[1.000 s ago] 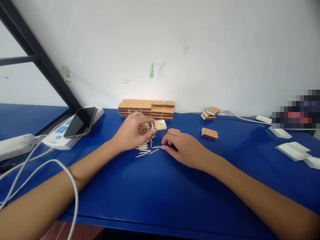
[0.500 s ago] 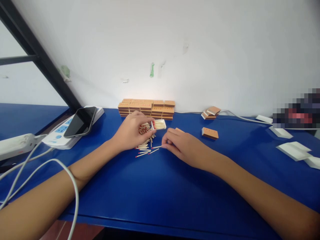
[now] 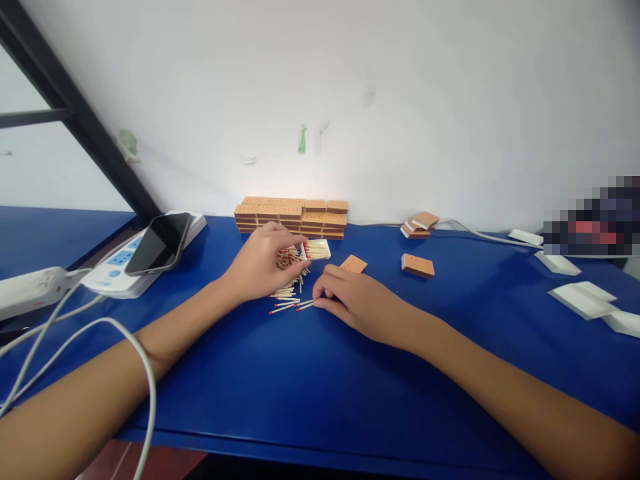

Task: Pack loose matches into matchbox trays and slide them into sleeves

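My left hand (image 3: 263, 263) pinches the left end of a small white matchbox tray (image 3: 326, 247), which is partly filled with red-tipped matches. Below and behind those fingers lies a heap of loose matches (image 3: 287, 259), partly hidden by the hand. Several matches (image 3: 283, 309) are scattered at its near edge. My right hand (image 3: 357, 300) has thumb and forefinger closed on the pale end of a match (image 3: 304, 305), low over the table. Just beyond that hand lies an orange matchbox piece (image 3: 355, 264), partly covered by it.
Stacked orange matchboxes (image 3: 290, 213) stand against the wall. On the right are one matchbox (image 3: 418, 265), a small pile of box covers (image 3: 420, 223) and several white trays (image 3: 583, 300). A phone (image 3: 160, 243) rests on a power strip (image 3: 113, 283) at left, with white cables (image 3: 150, 387) nearby.
My right hand has moved slightly left and nearer to me, down to the scattered matches. More of the orange piece behind it shows. My left hand keeps the tray in place.
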`<state>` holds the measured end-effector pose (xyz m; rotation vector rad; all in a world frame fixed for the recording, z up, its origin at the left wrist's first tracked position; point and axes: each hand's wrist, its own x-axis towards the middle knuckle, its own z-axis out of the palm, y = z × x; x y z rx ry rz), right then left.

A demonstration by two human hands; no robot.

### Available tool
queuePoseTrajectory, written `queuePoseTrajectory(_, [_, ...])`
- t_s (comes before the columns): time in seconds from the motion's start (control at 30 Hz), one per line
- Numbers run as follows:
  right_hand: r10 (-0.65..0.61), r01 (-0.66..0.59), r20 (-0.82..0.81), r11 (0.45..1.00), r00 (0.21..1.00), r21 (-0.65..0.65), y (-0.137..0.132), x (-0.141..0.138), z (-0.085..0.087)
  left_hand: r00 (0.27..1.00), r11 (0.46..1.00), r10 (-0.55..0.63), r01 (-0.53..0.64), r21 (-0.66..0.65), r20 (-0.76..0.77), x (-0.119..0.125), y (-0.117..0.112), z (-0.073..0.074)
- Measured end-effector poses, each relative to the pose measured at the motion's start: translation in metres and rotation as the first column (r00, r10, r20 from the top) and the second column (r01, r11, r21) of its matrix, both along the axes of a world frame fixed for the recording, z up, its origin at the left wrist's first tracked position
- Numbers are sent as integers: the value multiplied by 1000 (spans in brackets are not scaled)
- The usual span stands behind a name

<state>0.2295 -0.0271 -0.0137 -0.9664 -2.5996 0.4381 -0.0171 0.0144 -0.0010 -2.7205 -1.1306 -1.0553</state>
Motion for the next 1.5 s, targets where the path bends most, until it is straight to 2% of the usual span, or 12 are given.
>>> queuePoseTrajectory(0.2, [-8, 7, 9, 996, 1000, 86, 4, 5, 1, 1000, 1000, -12, 12, 8, -14, 0, 2, -1])
queuePoseTrajectory(0.43, [-197, 237, -211, 953, 958, 189, 20, 20, 11, 997, 997, -76, 75, -7, -17, 2, -1, 0])
queuePoseTrajectory(0.53, [-225, 272, -240, 944, 944, 186, 22, 20, 8, 995, 994, -103, 103, -26, -10, 5, -6, 1])
queuePoseTrajectory(0.7, [-228, 278, -274, 947, 934, 161, 20, 17, 10, 991, 990, -136, 135, -24, -9, 8, -10, 2])
queuePoseTrajectory(0.8, [-190, 267, -341, 944, 921, 194, 15, 14, 11, 995, 995, -102, 102, -8, -11, 6, -7, 1])
queuePoseTrajectory(0.9, [-114, 183, -330, 966, 937, 184, 6, 5, 7, 999, 999, -31, 32, 30, -13, 2, -2, 0])
queuePoseTrajectory(1.03, [-14, 33, -225, 996, 974, 82, -6, -15, -6, 1000, 998, 24, -23, 59, -10, 0, 0, 0])
queuePoseTrajectory(1.13, [-39, 44, -192, 999, 981, 23, -9, -25, -10, 1000, 998, 20, -20, 63, -9, 1, 0, 0])
queuePoseTrajectory(1.3, [-68, 68, -148, 998, 987, -4, -8, -31, -7, 1000, 998, 10, -8, 65, -27, 2, -1, 0])
queuePoseTrajectory(1.5, [-73, 79, -69, 993, 995, 83, -6, -23, -5, 999, 997, 28, -26, 73, -29, 0, 1, 0])
